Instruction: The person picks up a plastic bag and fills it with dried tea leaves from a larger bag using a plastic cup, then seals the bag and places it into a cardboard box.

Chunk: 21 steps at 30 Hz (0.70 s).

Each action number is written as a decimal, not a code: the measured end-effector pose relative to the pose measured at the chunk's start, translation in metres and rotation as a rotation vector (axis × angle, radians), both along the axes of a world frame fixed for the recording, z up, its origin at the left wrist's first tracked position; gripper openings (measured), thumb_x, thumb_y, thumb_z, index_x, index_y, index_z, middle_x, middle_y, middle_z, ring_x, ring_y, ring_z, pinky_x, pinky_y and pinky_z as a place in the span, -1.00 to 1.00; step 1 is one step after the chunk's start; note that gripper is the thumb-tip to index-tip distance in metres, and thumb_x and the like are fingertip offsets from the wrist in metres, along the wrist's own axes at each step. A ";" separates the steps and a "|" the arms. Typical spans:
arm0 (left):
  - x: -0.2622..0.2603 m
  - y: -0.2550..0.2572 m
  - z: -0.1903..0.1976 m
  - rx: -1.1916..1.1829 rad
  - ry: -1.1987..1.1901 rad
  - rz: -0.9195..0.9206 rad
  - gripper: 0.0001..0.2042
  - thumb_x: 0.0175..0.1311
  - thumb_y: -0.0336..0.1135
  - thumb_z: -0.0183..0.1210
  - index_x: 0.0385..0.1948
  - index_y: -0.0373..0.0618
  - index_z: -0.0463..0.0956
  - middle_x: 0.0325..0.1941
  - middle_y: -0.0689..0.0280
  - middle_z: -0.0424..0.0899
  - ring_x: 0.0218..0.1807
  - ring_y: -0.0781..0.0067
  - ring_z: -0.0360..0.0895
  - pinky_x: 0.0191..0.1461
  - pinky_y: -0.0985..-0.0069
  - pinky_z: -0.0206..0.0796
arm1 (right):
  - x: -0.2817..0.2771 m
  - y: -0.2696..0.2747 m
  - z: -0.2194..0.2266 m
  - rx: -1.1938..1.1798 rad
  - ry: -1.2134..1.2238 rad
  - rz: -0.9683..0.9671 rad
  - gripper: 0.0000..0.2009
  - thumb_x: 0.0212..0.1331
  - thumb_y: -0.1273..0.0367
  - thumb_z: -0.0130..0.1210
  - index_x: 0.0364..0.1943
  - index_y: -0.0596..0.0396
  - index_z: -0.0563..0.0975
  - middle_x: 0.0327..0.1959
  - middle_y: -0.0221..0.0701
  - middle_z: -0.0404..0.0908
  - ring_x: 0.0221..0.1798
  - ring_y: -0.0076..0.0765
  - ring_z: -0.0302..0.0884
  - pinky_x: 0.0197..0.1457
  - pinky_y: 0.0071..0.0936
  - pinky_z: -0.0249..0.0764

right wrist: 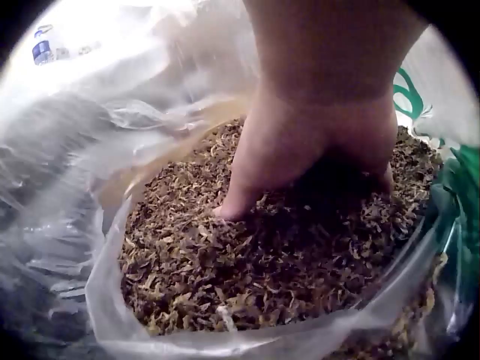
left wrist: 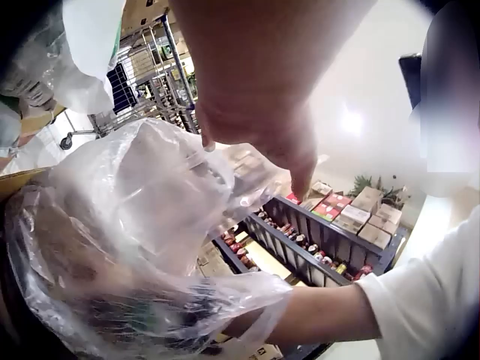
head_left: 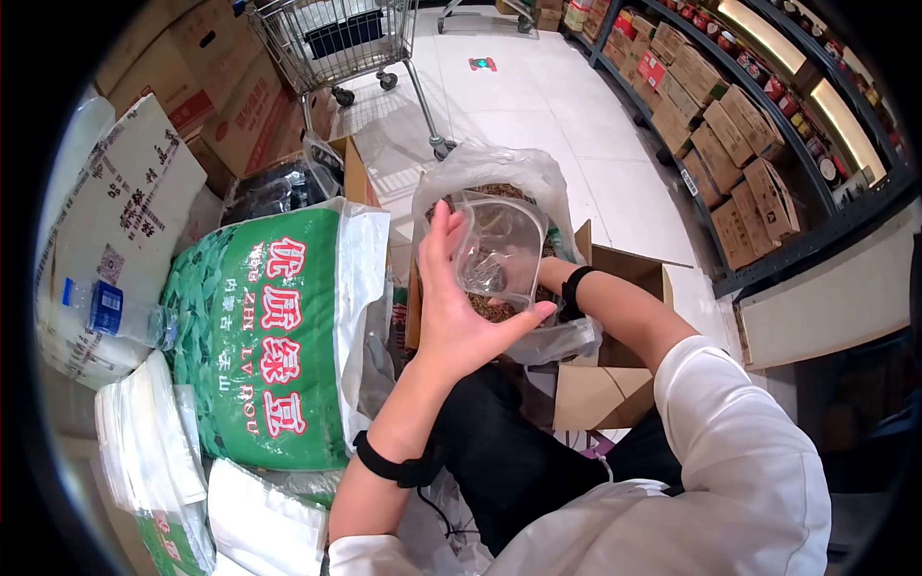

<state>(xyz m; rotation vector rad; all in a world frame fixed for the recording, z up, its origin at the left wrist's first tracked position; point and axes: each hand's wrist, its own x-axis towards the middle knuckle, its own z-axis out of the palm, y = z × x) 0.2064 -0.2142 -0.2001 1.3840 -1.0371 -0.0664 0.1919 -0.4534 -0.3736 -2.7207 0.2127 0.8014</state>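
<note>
The left hand (head_left: 451,307) holds a small clear plastic bag (head_left: 495,254) up over a large clear sack of dried brown flakes (right wrist: 277,255), thumb on the near side and fingers straight up the far side, so the film is pinched between them and its mouth stays open; a little of the brown stuff already lies in its bottom. The right hand (right wrist: 315,150) is down in the large sack, which sits in an open cardboard box (head_left: 615,384) in front of the person's knees, and its fingers are buried in the flakes, so I cannot tell whether they are spread or closed round a handful. To do this scooping well, I judge that the small bag should stay directly above the sack — anything that misses then falls back in — with its mouth held wide and turned toward the rising hand, and that each handful should be modest, since loose flakes slip between fingers. The thin film looks easy to collapse, so a steady pinch at the rim matters more than force. As for writing, the green sack (head_left: 274,336) to the left carries large red Chinese characters and the Latin letters "ZHI LV DOU" — smaller print beneath is too fine to read. A white sack (head_left: 115,221) beyond it bears black Chinese print and a square code, illegible here, and a water bottle (head_left: 115,312) with a blue label lies against it. A shopping trolley (head_left: 331,38) stands further off, and boxed goods fill the shelves (head_left: 740,144) on the right.
</note>
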 end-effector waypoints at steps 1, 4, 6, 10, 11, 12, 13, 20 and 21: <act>0.000 -0.001 -0.004 0.081 -0.054 0.017 0.32 -0.33 -0.19 0.61 0.45 -0.10 -0.32 0.35 0.03 0.10 0.40 0.02 0.18 0.38 0.06 0.13 | -0.001 0.001 -0.001 -0.003 -0.018 0.033 0.10 -0.31 -0.14 0.36 0.45 -0.31 0.05 0.42 0.05 0.06 0.46 0.29 -0.05 0.42 0.12 0.07; 0.002 -0.001 -0.010 0.186 -0.105 0.031 0.28 -0.30 -0.15 0.60 0.45 -0.12 -0.27 0.35 0.00 0.09 0.41 0.03 0.15 0.37 0.11 0.17 | -0.010 0.014 0.033 -0.004 -0.001 -0.022 0.01 -0.30 -0.11 0.35 0.40 -0.33 0.17 0.39 0.01 0.15 0.42 0.20 0.05 0.40 0.09 0.09; 0.002 -0.003 -0.013 0.241 -0.139 0.035 0.27 -0.29 -0.13 0.59 0.45 -0.12 -0.26 0.35 0.00 0.09 0.41 0.03 0.14 0.36 0.13 0.18 | -0.012 0.011 0.030 0.046 0.037 -0.019 -0.01 -0.29 -0.11 0.35 0.39 -0.30 0.19 0.36 0.01 0.19 0.41 0.19 0.08 0.38 0.04 0.15; 0.004 -0.005 -0.018 0.313 -0.102 0.045 0.28 -0.29 -0.08 0.59 0.45 -0.12 -0.25 0.34 -0.01 0.09 0.41 0.02 0.14 0.33 0.16 0.22 | -0.006 0.005 0.013 0.094 0.034 0.022 -0.02 -0.29 -0.10 0.35 0.37 -0.20 0.23 0.28 0.02 0.32 0.37 0.15 0.18 0.33 -0.07 0.25; 0.003 -0.005 -0.020 0.330 -0.124 0.063 0.28 -0.30 -0.05 0.59 0.46 -0.12 -0.25 0.34 -0.01 0.09 0.41 0.02 0.14 0.32 0.16 0.24 | -0.006 0.004 0.005 0.096 0.017 0.035 -0.02 -0.29 -0.10 0.35 0.36 -0.17 0.24 0.25 0.02 0.36 0.35 0.14 0.22 0.32 -0.10 0.28; 0.002 -0.004 -0.020 0.339 -0.125 0.054 0.28 -0.30 -0.05 0.59 0.46 -0.12 -0.25 0.34 -0.01 0.09 0.41 0.02 0.14 0.32 0.16 0.24 | -0.008 0.005 -0.003 0.099 0.002 0.047 -0.02 -0.30 -0.09 0.35 0.36 -0.13 0.25 0.22 0.03 0.39 0.33 0.13 0.25 0.30 -0.13 0.30; 0.001 -0.004 -0.019 0.328 -0.106 0.054 0.29 -0.31 -0.04 0.59 0.46 -0.10 -0.25 0.35 -0.02 0.08 0.40 0.01 0.15 0.30 0.15 0.25 | -0.010 0.004 -0.011 0.100 -0.015 0.057 -0.02 -0.30 -0.09 0.35 0.35 -0.10 0.26 0.19 0.03 0.43 0.32 0.12 0.29 0.28 -0.16 0.33; 0.001 -0.006 -0.019 0.285 0.036 0.005 0.31 -0.34 0.01 0.60 0.46 -0.07 -0.25 0.40 -0.07 0.04 0.36 -0.04 0.22 0.26 0.14 0.29 | -0.024 -0.003 -0.016 0.348 -0.112 0.085 -0.07 -0.40 0.06 0.44 0.22 0.17 0.37 -0.03 -0.05 0.61 0.04 0.00 0.57 0.13 -0.26 0.46; 0.000 -0.007 -0.021 0.285 0.032 0.005 0.31 -0.34 0.01 0.60 0.46 -0.07 -0.25 0.40 -0.07 0.04 0.36 -0.04 0.22 0.26 0.14 0.29 | -0.025 -0.004 0.003 0.377 -0.042 0.016 -0.11 -0.37 0.11 0.45 0.20 0.17 0.39 -0.04 -0.07 0.62 0.03 -0.04 0.57 0.12 -0.27 0.47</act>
